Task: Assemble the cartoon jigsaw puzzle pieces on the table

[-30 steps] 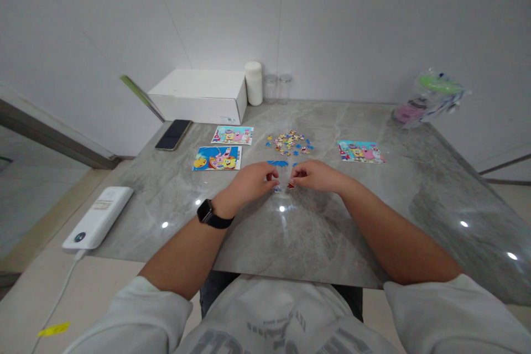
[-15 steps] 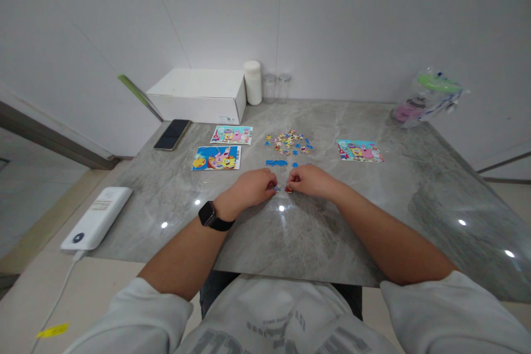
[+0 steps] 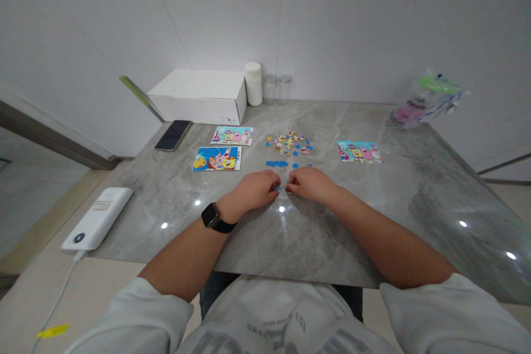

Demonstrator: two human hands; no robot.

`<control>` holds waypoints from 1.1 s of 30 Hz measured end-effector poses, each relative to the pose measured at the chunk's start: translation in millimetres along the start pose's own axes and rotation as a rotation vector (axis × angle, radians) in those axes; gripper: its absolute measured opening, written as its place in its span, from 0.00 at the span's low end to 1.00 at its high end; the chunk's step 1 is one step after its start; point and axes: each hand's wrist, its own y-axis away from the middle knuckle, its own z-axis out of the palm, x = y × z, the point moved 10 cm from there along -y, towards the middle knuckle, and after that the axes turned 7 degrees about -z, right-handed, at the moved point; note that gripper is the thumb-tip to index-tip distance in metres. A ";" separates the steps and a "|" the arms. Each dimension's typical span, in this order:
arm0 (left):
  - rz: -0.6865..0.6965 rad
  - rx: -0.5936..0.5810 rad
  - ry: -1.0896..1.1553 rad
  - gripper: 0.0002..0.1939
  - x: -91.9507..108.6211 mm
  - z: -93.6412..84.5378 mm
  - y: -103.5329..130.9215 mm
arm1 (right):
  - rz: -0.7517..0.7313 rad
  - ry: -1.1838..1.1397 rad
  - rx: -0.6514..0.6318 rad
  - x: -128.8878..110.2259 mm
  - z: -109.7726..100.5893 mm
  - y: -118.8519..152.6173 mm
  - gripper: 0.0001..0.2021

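Fingers pinched together, my left hand (image 3: 260,188) holds a small bluish puzzle piece (image 3: 277,188) low over the grey table. Just right of it, my right hand (image 3: 310,182) pinches a small red puzzle piece (image 3: 289,191), mostly covered by the fingertips. A narrow gap separates the two hands. Beyond them lies a joined blue puzzle strip (image 3: 276,164), with a loose blue piece (image 3: 295,165) to its right. Farther back is a scattered pile of puzzle pieces (image 3: 290,142) in yellow, pink and blue.
Picture cards lie left (image 3: 217,159), behind it (image 3: 232,135) and right (image 3: 360,152). A phone (image 3: 173,135), white box (image 3: 197,97), white bottle (image 3: 253,84) and two jars stand or lie behind. A power bank (image 3: 98,218) is at left, a bagged cup (image 3: 427,99) at back right.
My left hand has shifted slightly right with its piece. The red piece is now more hidden under my right fingertips.
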 end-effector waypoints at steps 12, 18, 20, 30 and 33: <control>-0.029 -0.024 -0.006 0.09 3.9 -3.2 2.7 | -0.011 0.002 -0.009 0.3 -3.4 2.0 0.09; -0.029 -0.022 -0.023 0.09 3.3 -3.0 3.6 | -0.114 -0.089 -0.025 -4.3 -1.8 1.3 0.07; -0.025 -0.021 -0.025 0.09 3.7 -2.8 3.7 | -0.124 -0.087 -0.036 -4.4 1.0 1.0 0.06; -0.005 -0.007 0.009 0.10 0.9 1.2 3.0 | -0.133 -0.087 -0.074 -0.9 10.1 -2.1 0.06; 0.003 -0.006 0.021 0.10 0.2 1.7 2.2 | -0.136 -0.096 -0.062 0.2 6.5 -2.5 0.05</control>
